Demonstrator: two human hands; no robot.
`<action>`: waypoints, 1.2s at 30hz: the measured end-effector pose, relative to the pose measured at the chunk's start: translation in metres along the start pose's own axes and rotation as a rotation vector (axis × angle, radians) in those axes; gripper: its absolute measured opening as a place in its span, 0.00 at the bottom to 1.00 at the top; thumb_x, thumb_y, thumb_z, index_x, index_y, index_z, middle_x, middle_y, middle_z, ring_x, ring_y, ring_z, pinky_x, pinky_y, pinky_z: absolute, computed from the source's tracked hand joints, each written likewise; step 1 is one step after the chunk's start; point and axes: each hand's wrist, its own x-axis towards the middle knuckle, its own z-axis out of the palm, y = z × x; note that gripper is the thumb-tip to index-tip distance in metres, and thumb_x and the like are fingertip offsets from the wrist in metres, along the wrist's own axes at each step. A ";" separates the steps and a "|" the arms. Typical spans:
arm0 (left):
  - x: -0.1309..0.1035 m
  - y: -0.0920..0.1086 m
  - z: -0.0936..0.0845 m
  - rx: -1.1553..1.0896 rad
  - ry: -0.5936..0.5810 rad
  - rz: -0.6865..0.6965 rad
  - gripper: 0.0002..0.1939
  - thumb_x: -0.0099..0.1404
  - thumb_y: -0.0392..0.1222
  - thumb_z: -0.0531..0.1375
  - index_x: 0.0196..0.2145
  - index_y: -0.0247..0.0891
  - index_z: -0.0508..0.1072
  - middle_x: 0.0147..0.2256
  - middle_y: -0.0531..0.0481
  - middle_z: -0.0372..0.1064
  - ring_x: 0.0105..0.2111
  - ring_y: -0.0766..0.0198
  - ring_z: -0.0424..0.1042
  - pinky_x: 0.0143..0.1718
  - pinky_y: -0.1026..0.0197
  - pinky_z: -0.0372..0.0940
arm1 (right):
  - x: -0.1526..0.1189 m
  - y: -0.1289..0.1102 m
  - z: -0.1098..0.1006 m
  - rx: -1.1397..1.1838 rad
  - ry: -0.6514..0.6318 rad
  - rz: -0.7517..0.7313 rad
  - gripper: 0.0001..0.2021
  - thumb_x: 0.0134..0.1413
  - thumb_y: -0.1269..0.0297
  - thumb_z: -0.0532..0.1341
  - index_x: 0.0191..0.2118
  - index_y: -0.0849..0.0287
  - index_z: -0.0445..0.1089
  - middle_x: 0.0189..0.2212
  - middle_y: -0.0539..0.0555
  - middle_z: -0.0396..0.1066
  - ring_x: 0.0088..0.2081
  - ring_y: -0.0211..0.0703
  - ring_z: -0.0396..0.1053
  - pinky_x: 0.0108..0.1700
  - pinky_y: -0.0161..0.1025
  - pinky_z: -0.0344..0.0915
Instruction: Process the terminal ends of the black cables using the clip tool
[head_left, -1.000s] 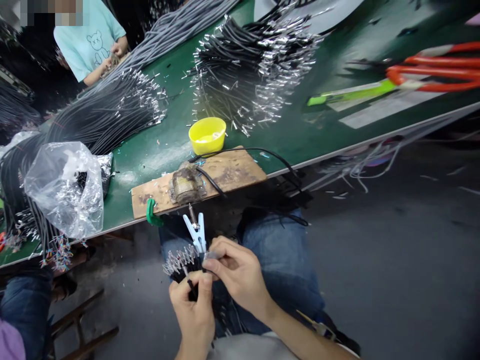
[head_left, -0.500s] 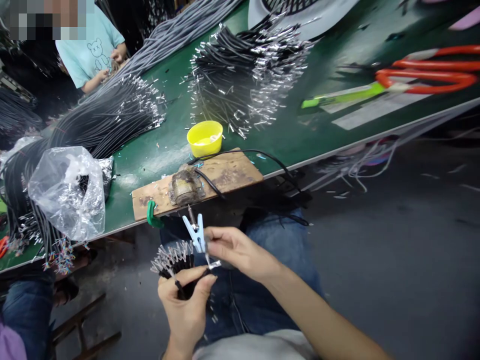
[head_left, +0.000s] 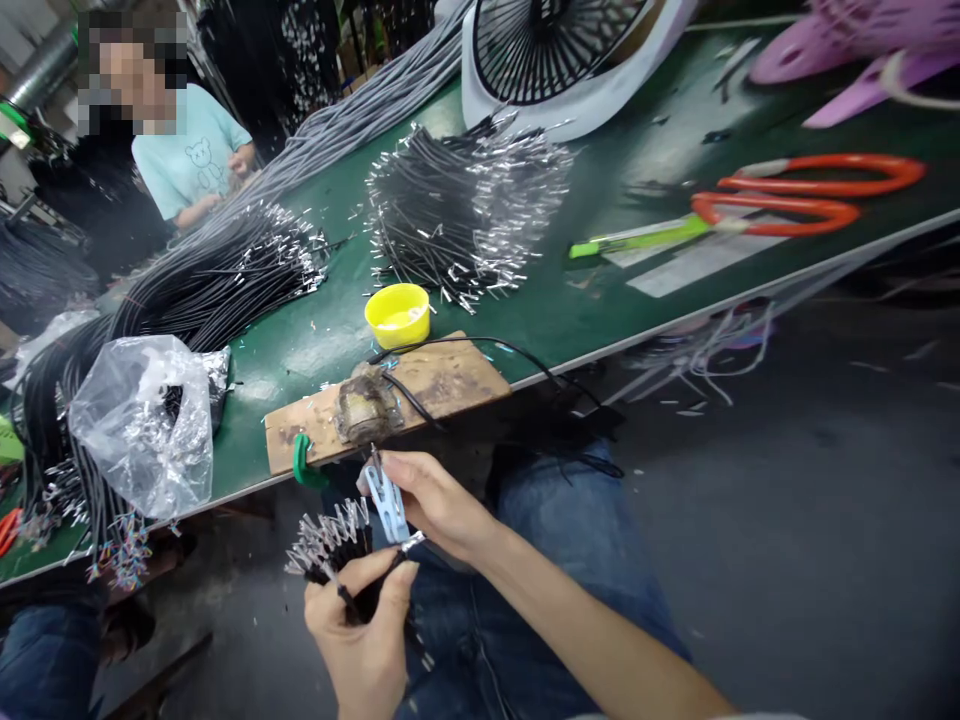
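Observation:
My left hand (head_left: 364, 630) is closed round a bunch of short black cables (head_left: 334, 545) with bare silvery ends fanned out at its upper left. One cable with a silvery tip (head_left: 411, 543) sticks out above the thumb. My right hand (head_left: 431, 500) pinches a light blue clothespin (head_left: 387, 505) by its upper end, and its lower end is beside that tip. Just above the clothespin, a thin metal rod (head_left: 374, 458) juts from a taped motor-like block (head_left: 365, 408) on a wooden board (head_left: 457, 380).
On the green table (head_left: 592, 310) are a yellow cup (head_left: 399, 315), cable piles (head_left: 442, 215), orange-handled scissors (head_left: 787, 210), a fan (head_left: 559, 60) and a plastic bag (head_left: 146, 430). A green clamp (head_left: 304, 462) grips the board. A person (head_left: 196, 150) sits across.
My right hand has moved up and left along the clothespin, to its upper end near the rod. The clothespin's upper arms look closer together. The whole view has shifted.

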 end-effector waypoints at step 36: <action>-0.021 -0.023 0.004 0.018 -0.157 -0.249 0.09 0.56 0.43 0.61 0.28 0.34 0.77 0.24 0.48 0.75 0.26 0.61 0.73 0.30 0.62 0.67 | -0.057 0.034 -0.014 -0.397 0.223 -0.350 0.13 0.48 0.57 0.65 0.20 0.58 0.68 0.22 0.50 0.60 0.27 0.39 0.58 0.29 0.36 0.55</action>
